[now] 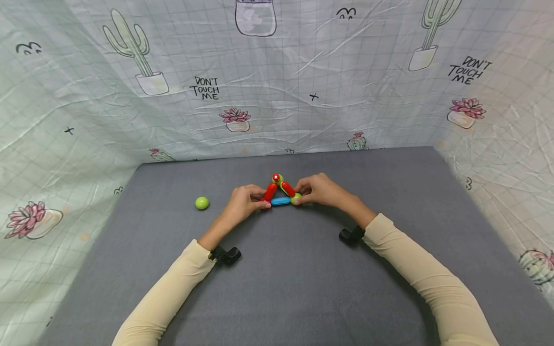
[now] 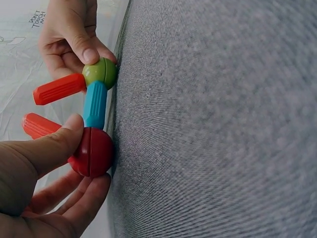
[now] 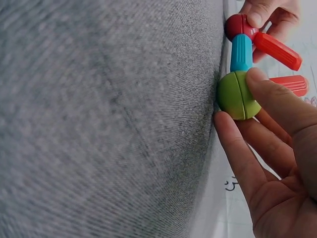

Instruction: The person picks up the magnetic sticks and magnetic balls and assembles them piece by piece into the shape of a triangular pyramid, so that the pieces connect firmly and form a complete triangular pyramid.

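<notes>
My left hand (image 1: pixel 240 203) pinches a red ball (image 2: pixel 94 153) between thumb and fingers. My right hand (image 1: pixel 323 190) holds a green ball (image 3: pixel 237 95) the same way. A blue ribbed rod (image 1: pixel 281 201) joins the two balls low over the table. From each ball a red rod slants up and inward: the left red rod (image 1: pixel 270 191) and the right red rod (image 1: pixel 287 189). Beyond their tips, the head view has another green ball (image 1: pixel 280 178) and a red round end (image 1: pixel 275 177) with a pale dot. Whether the rods touch that ball I cannot tell.
A loose green ball (image 1: pixel 202 203) lies on the grey table (image 1: pixel 277 278), left of my left hand. A patterned cloth (image 1: pixel 277 96) hangs behind the table's far edge and along both sides. Each wrist wears a black camera.
</notes>
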Demonstrator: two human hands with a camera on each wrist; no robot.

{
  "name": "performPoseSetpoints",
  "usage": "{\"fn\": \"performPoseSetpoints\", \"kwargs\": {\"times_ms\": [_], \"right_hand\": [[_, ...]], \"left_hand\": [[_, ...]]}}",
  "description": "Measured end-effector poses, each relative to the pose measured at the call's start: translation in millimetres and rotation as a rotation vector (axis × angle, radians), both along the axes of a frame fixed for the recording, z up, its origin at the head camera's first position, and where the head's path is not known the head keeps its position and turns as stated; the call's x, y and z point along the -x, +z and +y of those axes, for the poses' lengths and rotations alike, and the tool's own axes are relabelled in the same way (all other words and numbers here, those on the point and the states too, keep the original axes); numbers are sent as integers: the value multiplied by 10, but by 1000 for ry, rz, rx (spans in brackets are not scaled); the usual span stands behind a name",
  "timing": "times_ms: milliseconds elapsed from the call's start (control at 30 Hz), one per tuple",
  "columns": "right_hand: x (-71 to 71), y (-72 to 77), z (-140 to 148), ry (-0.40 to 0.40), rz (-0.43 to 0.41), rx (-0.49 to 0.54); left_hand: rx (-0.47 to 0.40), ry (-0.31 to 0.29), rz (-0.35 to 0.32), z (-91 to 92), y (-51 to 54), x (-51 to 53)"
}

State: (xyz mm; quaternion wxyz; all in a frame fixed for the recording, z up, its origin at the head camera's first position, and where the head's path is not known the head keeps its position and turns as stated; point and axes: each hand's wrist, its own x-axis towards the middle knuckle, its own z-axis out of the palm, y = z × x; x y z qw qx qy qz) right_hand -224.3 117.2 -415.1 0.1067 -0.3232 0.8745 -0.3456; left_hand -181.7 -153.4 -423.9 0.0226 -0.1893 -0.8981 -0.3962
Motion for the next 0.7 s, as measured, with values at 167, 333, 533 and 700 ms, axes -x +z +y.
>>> {"fn": "performPoseSetpoints", "kwargs": {"times_ms": [167,333,533,700], "right_hand": [[-9,10,-3,-2,10,-6],[-3,2,-1,-6,15,-8],[7,2,-3,0,32,-8],[4,9,6,10,45,-15]], "left_hand": [[-1,-24,-11,-23,-1,19],[-29,-55,-67,-47,15,62],[-62,-90,-97,25,72,106],[-72,-87,-96,95,93,106]]}}
